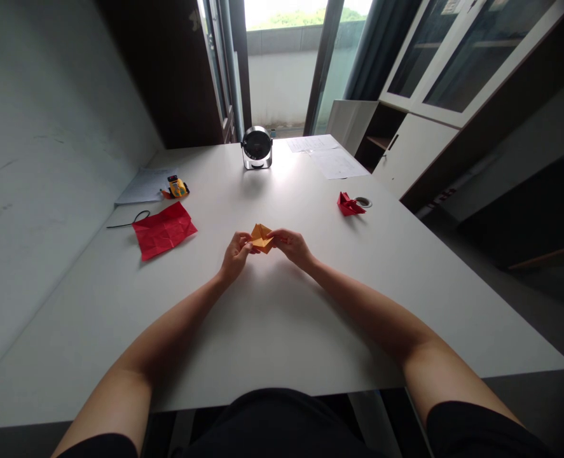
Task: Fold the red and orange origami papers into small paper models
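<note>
A small folded piece of orange paper (pixel 261 237) is held just above the white table (pixel 272 318), near its middle. My left hand (pixel 236 254) pinches its left side with closed fingers. My right hand (pixel 292 246) pinches its right side the same way. Both forearms reach out from the near edge. A creased red paper sheet (pixel 164 229) lies flat to the left of my hands. A folded red paper figure (pixel 349 204) sits to the right, farther back.
A small round fan (pixel 257 147) stands at the table's far end. A yellow toy (pixel 177 187), white sheets (pixel 143 185) and a black cord (pixel 131 221) lie at the left by the wall. More papers (pixel 332 160) lie far right, near a cable hole (pixel 364 202).
</note>
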Available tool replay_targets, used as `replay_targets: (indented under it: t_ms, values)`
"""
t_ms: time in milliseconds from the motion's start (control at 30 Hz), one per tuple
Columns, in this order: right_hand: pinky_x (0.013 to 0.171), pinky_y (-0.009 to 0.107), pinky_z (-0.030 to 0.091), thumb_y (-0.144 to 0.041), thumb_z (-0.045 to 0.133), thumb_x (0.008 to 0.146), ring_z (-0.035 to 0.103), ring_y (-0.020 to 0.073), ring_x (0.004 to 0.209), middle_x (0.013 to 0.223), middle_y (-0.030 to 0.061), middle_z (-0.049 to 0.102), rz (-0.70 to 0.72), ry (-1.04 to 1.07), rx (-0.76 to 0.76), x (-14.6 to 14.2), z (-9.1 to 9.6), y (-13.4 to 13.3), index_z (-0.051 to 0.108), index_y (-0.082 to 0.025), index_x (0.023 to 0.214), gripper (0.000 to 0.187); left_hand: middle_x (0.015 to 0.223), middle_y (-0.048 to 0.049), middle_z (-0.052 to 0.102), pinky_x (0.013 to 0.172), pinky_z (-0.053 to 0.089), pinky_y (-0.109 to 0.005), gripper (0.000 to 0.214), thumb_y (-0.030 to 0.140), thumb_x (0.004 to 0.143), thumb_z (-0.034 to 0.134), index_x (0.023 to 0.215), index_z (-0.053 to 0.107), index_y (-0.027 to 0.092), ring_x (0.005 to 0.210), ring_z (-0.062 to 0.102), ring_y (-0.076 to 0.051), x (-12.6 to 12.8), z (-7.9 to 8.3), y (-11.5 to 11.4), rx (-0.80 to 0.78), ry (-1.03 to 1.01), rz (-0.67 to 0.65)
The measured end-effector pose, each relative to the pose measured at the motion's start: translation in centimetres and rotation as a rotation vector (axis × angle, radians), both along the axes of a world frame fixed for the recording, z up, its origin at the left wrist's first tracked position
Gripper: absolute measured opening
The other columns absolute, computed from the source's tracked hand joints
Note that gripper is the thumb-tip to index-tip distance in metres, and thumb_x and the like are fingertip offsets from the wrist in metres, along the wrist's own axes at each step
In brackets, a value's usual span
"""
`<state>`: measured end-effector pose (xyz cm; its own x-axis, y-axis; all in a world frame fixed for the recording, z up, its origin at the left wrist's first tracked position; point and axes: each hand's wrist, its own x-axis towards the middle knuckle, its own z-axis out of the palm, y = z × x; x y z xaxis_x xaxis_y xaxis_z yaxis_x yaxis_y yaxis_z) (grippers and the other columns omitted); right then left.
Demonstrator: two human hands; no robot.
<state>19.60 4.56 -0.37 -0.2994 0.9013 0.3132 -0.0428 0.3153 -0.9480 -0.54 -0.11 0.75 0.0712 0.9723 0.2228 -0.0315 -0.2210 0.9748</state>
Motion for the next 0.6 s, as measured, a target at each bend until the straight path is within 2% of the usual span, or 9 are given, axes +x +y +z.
replay_targets:
  t_ms: [167, 267, 367, 600]
  values:
    - [0.076, 0.033, 0.057, -0.037, 0.071, 0.080, 0.068, 0.0166, 0.078, 0.090, 0.0044, 0.074, 0.022, 0.071, -0.085, -0.12, 0.35, 0.01, 0.074, -0.020, 0.100, 0.026, 0.093, -0.0042, 0.068, 0.077, 0.053, -0.030, 0.028, 0.035, 0.084, 0.070, 0.105, 0.058, 0.022, 0.087, 0.072, -0.020, 0.20, 0.11, -0.56, 0.020, 0.137, 0.070]
    - [0.078, 0.033, 0.058, -0.035, 0.071, 0.078, 0.069, 0.0168, 0.081, 0.094, 0.0047, 0.074, 0.032, 0.118, -0.137, -0.10, 0.55, 0.00, 0.074, -0.020, 0.101, 0.028, 0.098, -0.0054, 0.069, 0.076, 0.053, -0.030, 0.031, 0.036, 0.084, 0.070, 0.110, 0.058, 0.023, 0.088, 0.072, -0.020, 0.11, 0.06, -0.62, 0.044, 0.184, 0.051]
    - [0.080, 0.035, 0.058, -0.039, 0.072, 0.079, 0.069, 0.0170, 0.082, 0.094, 0.0046, 0.074, 0.051, 0.123, -0.157, -0.06, 0.50, -0.03, 0.074, -0.019, 0.103, 0.031, 0.105, -0.0064, 0.068, 0.075, 0.054, -0.030, 0.030, 0.038, 0.086, 0.069, 0.109, 0.059, 0.022, 0.086, 0.073, -0.019, 0.07, -0.05, -0.51, 0.084, 0.188, 0.043]
    - [0.078, 0.034, 0.057, -0.052, 0.076, 0.077, 0.068, 0.0177, 0.082, 0.090, 0.0055, 0.073, 0.074, 0.086, -0.130, -0.18, -0.05, -0.11, 0.072, -0.018, 0.101, 0.042, 0.091, -0.0044, 0.069, 0.074, 0.054, -0.030, 0.026, 0.045, 0.090, 0.063, 0.100, 0.062, 0.020, 0.082, 0.071, -0.019, -0.17, -0.66, 0.02, 0.090, 0.159, 0.087]
